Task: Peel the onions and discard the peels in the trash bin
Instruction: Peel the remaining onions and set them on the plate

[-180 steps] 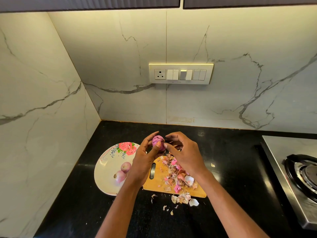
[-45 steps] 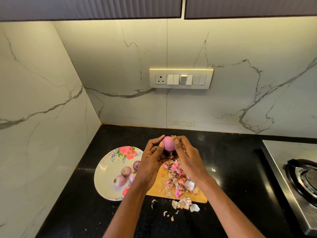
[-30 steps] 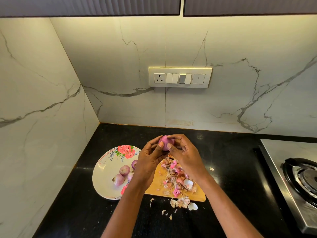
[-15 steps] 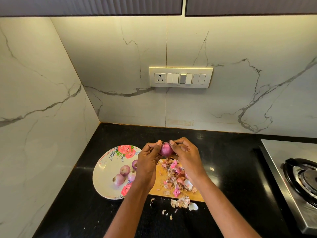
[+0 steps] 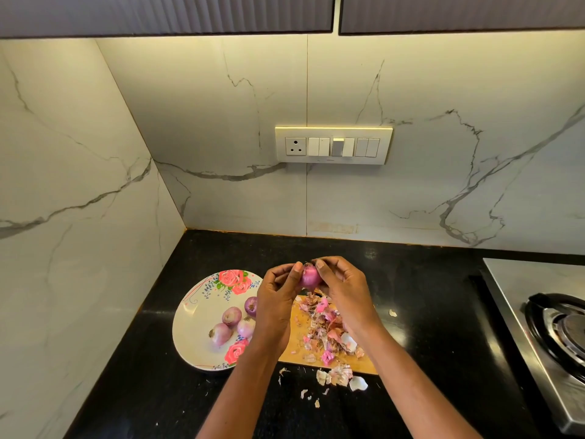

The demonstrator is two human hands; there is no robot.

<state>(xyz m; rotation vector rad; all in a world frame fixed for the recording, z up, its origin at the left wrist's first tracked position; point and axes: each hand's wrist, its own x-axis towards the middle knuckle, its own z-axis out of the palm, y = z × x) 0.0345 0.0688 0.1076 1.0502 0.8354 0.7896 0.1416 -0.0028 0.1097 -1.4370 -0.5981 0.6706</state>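
A small purple onion (image 5: 310,276) is held above the wooden cutting board (image 5: 367,364). My left hand (image 5: 277,301) grips its left side with the thumb on top. My right hand (image 5: 343,288) pinches its top right with curled fingers. A heap of pink and white peels (image 5: 326,331) covers the board, and loose peel scraps (image 5: 340,377) lie on the black counter in front of it. Several onions (image 5: 232,321) sit on a white floral plate (image 5: 196,312) to the left. No trash bin is in view.
The black counter (image 5: 427,296) ends at marble walls behind and to the left. A steel gas stove (image 5: 557,324) stands at the right edge. A switch panel (image 5: 332,145) is on the back wall under dark cabinets.
Both hands have turned the onion between the fingers in about the same spot over the board. More onions lie on the plate than six seconds ago.
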